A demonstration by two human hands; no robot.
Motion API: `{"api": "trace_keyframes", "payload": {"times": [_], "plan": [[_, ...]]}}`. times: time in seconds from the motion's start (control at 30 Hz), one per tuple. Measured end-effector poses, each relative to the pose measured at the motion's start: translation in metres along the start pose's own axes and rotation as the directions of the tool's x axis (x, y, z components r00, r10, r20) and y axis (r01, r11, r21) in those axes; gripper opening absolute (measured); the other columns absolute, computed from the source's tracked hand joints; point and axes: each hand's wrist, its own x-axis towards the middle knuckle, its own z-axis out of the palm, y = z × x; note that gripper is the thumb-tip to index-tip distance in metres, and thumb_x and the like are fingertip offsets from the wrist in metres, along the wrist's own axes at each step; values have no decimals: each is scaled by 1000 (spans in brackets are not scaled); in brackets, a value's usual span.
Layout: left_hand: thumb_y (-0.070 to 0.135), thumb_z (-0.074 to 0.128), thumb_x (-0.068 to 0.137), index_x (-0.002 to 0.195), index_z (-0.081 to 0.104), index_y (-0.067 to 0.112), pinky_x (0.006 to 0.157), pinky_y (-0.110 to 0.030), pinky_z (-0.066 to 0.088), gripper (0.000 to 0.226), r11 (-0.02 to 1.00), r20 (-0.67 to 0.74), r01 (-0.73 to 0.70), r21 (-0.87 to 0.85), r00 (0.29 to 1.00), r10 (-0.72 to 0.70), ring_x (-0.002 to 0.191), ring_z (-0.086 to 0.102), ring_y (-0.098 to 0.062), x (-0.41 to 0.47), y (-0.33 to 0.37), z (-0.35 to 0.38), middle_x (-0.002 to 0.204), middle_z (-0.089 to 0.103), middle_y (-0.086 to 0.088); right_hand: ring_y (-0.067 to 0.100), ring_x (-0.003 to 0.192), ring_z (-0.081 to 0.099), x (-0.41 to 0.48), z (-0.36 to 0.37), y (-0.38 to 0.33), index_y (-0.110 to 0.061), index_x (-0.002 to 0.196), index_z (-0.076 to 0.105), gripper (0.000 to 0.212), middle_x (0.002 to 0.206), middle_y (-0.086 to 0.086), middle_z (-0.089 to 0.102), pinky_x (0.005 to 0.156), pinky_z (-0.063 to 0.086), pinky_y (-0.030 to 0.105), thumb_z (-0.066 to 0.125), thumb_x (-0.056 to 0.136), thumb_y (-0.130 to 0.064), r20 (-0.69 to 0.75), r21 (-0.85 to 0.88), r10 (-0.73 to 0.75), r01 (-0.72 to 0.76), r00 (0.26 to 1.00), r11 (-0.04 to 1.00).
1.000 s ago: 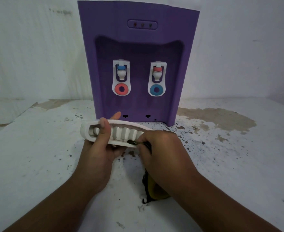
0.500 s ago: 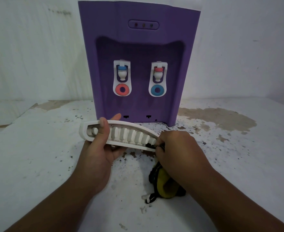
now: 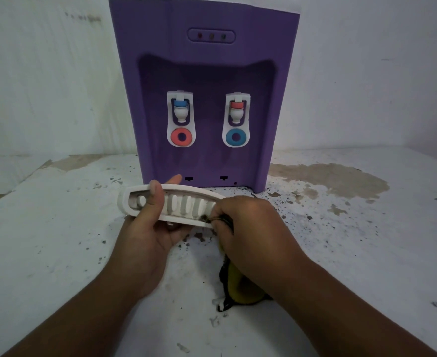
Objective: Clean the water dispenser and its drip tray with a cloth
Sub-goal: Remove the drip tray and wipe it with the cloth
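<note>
The step in hand looks to be the wiping of the drip tray, with the dispenser body left for another pass. The white slotted plastic drip tray [image 3: 186,207] is off the machine and held up in the lower centre of the frame, just in front of the base of the purple plastic water dispenser [image 3: 204,73], which stands upright in the upper centre on the white paint-flecked tabletop [image 3: 58,253]. The left hand [image 3: 148,238] grips the tray near its left end, thumb curled over the front of the slots and fingers wrapped behind. The right hand [image 3: 251,228] covers the tray's right end and pinches a bunch of the yellow and black cloth [image 3: 240,295] against the lower rim there; the rest of the cloth trails down beneath the wrist. Whether the cloth reaches into the slots themselves is hard to tell, since the hand hides that end. The next move probably calls for drawing the cloth leftward along the ribs and rim while the left hand steadies the tray, shifting that thumb so the slots under it get reached too.
</note>
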Motion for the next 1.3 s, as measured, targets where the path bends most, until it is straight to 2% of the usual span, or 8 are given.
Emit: {"api": "trace_keyframes", "payload": {"times": [0.3, 0.47, 0.67, 0.8, 0.97, 1.1, 1.2, 1.3], "plan": [[54, 58, 86, 119, 73, 13, 90, -48, 57, 55, 999, -46, 21, -44, 999, -23, 117, 66, -32, 2, 1, -6, 126, 69, -16, 20, 99, 66, 4, -8, 9, -11, 113, 70, 25, 111, 7, 70, 83, 48, 23, 50, 98, -9, 187, -127, 204, -182, 961, 975], [54, 58, 86, 118, 73, 12, 90, -51, 56, 55, 999, -62, 3, -32, 998, -5, 117, 67, -31, 2, 4, -9, 125, 69, -16, 16, 90, 66, -1, -10, 12, -16, 105, 71, 19, 100, 1, 70, 83, 54, 31, 54, 96, -15, 140, -145, 257, -237, 956, 961], [57, 55, 86, 117, 74, 17, 92, -52, 55, 54, 1000, -49, -11, 19, 999, 12, 117, 66, -32, 2, 4, -9, 125, 70, -15, 12, 80, 63, 2, -6, 20, -18, 92, 69, 11, 88, -2, 66, 73, 56, 27, 59, 91, -15, 79, -180, 293, -276, 953, 944], [57, 54, 87, 123, 71, 16, 91, -53, 56, 57, 998, -42, -35, 56, 998, 38, 117, 66, -32, 0, 3, -9, 127, 69, -14, 8, 68, 55, 3, -3, 25, -21, 86, 66, 6, 77, -7, 59, 57, 45, 20, 63, 88, -17, 53, -210, 272, -255, 961, 944], [56, 60, 83, 119, 70, 15, 79, -50, 61, 56, 991, -148, -113, -69, 984, 102, 112, 69, -28, 5, 10, -17, 122, 72, -10, 6, 52, 43, 4, -4, 44, -21, 62, 45, 32, 63, -6, 47, 43, 33, 20, 67, 86, -21, 22, -294, 341, -320, 940, 901], [59, 60, 82, 96, 82, 24, 84, -52, 59, 43, 987, -186, -138, -77, 975, 122, 111, 70, -25, 11, 19, -27, 116, 75, -4, 15, 64, 67, 4, -14, 64, -12, 74, 71, 12, 72, 4, 70, 62, 60, 34, 71, 82, -21, -49, -85, 379, -382, 924, 920], [58, 63, 80, 103, 80, 18, 83, -52, 59, 49, 988, -182, -128, -84, 977, 111, 112, 70, -26, 12, 16, -25, 119, 74, -5, 4, 60, 63, 6, -15, 66, -25, 70, 68, 14, 61, -7, 66, 46, 49, 13, 72, 82, -19, -161, 130, 330, -311, 930, 941], [58, 64, 80, 102, 81, 19, 82, -53, 59, 47, 988, -190, -131, -81, 975, 113, 112, 70, -26, 14, 17, -25, 120, 73, -5, 2, 61, 61, 7, -13, 61, -31, 75, 67, 16, 64, -10, 65, 50, 45, 9, 72, 84, -18, -249, 293, 264, -187, 932, 938]]}}
